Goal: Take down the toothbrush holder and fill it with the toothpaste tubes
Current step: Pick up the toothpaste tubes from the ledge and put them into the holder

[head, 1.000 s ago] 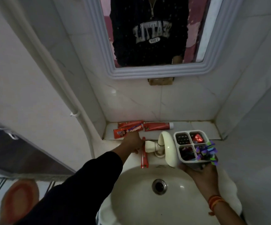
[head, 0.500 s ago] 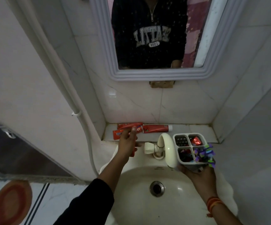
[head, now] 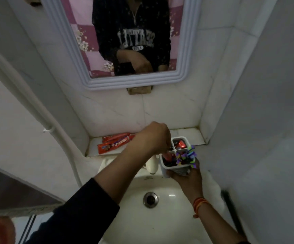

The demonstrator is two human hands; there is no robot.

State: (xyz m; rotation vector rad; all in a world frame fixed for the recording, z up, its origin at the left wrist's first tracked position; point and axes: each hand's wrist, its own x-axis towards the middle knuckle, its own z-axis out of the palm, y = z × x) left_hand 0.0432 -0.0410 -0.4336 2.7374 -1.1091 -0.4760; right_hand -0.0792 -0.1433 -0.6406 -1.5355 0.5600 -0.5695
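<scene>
My right hand (head: pixel 186 175) holds the white toothbrush holder (head: pixel 167 169) from below, above the sink's back edge. The holder has several compartments; one holds a red item (head: pixel 181 144), and purple and green bristly pieces (head: pixel 187 155) stick out on its right. My left hand (head: pixel 153 136) is over the holder, fingers closed on a red toothpaste tube (head: pixel 167 155) whose end stands in the near left compartment. Two more red toothpaste tubes (head: pixel 115 144) lie on the ledge behind the sink.
The white sink (head: pixel 167 217) with its metal drain (head: pixel 150 199) lies below my hands. The white tap (head: pixel 152 166) is partly hidden by my left arm. A framed mirror (head: pixel 132 81) hangs above the tiled ledge (head: pixel 186 134). A white pipe (head: pixel 54 131) runs down the left wall.
My left hand lifted a toothpaste tube from the ledge and carried it right, over the holder. The holder rose slightly in my right hand. The camera tilted.
</scene>
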